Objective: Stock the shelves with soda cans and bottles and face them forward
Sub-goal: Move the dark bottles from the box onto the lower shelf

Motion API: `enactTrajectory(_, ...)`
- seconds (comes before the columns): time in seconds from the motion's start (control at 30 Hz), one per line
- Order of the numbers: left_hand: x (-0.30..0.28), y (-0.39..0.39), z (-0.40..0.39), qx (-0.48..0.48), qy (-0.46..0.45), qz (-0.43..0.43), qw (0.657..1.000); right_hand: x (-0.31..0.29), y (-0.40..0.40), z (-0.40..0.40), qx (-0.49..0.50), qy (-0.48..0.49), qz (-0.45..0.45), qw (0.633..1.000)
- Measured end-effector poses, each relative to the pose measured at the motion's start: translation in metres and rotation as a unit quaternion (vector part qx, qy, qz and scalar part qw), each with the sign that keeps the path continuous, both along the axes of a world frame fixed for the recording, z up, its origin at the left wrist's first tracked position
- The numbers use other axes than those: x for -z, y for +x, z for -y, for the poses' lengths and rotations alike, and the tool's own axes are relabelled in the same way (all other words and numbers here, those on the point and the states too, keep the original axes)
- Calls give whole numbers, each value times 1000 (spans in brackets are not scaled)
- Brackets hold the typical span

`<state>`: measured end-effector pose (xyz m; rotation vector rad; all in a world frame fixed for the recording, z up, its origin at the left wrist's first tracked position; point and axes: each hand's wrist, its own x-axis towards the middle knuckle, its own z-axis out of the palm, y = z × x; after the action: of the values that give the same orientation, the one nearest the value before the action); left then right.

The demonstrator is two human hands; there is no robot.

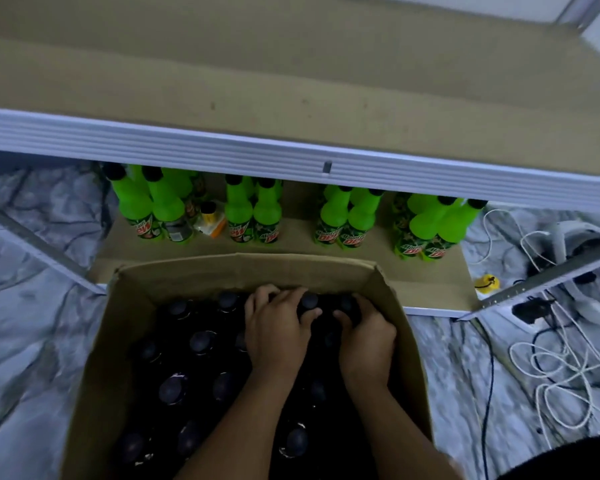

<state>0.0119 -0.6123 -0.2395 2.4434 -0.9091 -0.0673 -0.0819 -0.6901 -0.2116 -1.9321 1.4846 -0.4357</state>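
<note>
Left hand point(278, 332): reaches down into the cardboard box point(94, 358), fingers point(267, 293) curled over the top of a dark bottle at the far end of the box; the bottle under them is mostly hidden.
Right hand point(366, 344): just beside the left hand, thumb nearly touching it, fingers point(368, 306) wrapped round the neck of another dark bottle near the far right corner of the box.
Dark bottles point(174, 388): stand upright and packed close in the box, round caps up, filling the space left of and nearer than both hands.
Green bottles point(335, 214): upright in pairs on the lower shelf point(291, 244), beyond the fingers and past the box's far wall; red-and-green labels mostly face forward.
Small yellow-capped bottle point(208, 220): among the green ones, beyond and left of the fingers.
Upper shelf point(291, 81): brown board with a white front edge, above the green bottles.
White cords point(551, 358): tangled on the floor, well right of the right hand.
</note>
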Motion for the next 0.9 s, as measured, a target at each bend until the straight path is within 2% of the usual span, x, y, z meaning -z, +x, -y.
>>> enactTrajectory(0.17, -12, 2, -1, 17, 1, -36, 999, -6, -3, -4, -5, 2, 21, 1000)
enactTrajectory(0.3, -23, 2, -4, 45, -78, -88, 992, -25, -8, -9, -15, -28, 57, 998)
enactTrajectory(0.43, -65, -1, -8, 46, -165, -136, 976, -67, -12, -8, -35, -78, 91, 992)
enactTrajectory(0.57, -117, -2, -8, 66, -215, -114, 968, -120, -17, -3, -50, -133, 97, 985)
enactTrajectory(0.9, -273, -6, -17, 106, -255, 13, 961, -276, -32, 4, -90, -237, 153, 955)
